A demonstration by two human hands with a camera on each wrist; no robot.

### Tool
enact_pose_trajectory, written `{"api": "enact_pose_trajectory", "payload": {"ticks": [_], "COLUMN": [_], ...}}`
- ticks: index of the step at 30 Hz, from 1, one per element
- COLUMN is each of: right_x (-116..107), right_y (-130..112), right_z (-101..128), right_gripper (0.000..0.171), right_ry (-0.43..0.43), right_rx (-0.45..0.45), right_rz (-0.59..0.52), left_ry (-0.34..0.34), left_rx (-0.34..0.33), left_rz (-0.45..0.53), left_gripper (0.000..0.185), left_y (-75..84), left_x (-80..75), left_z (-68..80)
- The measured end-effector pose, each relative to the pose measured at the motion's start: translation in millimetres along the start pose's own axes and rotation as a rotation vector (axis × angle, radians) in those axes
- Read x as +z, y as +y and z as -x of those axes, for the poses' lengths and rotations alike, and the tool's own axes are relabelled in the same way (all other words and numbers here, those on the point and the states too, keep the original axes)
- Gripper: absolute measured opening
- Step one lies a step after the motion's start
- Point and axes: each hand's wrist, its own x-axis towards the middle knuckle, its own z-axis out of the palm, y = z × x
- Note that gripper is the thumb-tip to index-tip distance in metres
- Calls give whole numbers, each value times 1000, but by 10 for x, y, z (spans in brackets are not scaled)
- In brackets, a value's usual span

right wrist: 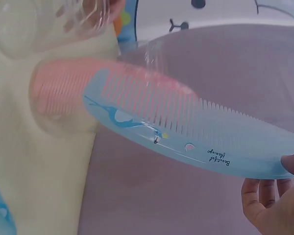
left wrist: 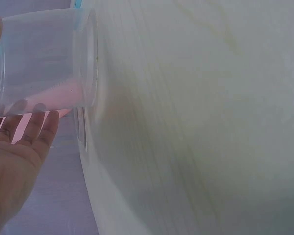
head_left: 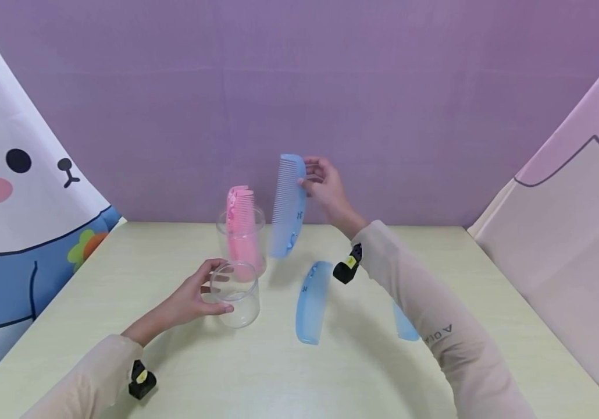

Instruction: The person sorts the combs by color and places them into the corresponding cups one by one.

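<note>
My right hand (head_left: 329, 189) pinches the upper end of a blue comb (head_left: 290, 203), which hangs almost upright above the table. In the right wrist view the comb (right wrist: 152, 132) shows printed blue decoration and lettering along its spine. My left hand (head_left: 195, 295) grips a clear cup (head_left: 242, 305) from its left side, thumb in front and fingers behind. Through the cup's wall (left wrist: 44, 54) nothing shows inside. Just behind stands another clear cup (head_left: 260, 241) holding pink combs (head_left: 241, 221), tilted slightly. The held comb is to the right of that cup, apart from it.
A second blue comb (head_left: 313, 302) lies on the pale table (head_left: 257, 372), right of the near cup. Partly hidden under my right sleeve is another blue piece (head_left: 406, 323). A purple cloth (head_left: 383, 105) hangs behind the table, with printed cloths at both sides.
</note>
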Motion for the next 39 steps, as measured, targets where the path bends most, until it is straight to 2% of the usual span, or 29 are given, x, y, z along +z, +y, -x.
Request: {"api": "enact_pose_trajectory", "payload": {"ticks": [9,20,30,35,39], "right_x": [188,481,685,756,809], "right_y": [-162,-148,88,222,324], "right_z": [152,358,513,595,639], "right_gripper": [37,35,32,33,33], "right_ry": [-71,-174,-295,-318,-335], "right_rx": [-65,-73,-102,-90,-77], "right_rz": [-108,-120,3,66,72], "left_ry": [-3,-2,-4,-9,-11], "left_rx": [0,-19,-29,-33,-39], "left_rz": [8,2,0,3,3], "left_gripper": [79,79,80,81,82], "left_y": [-23,-8,-22,-18,-9], "left_x": [7,9,16,17,15], "left_z": [5,1,0,-2,-3]}}
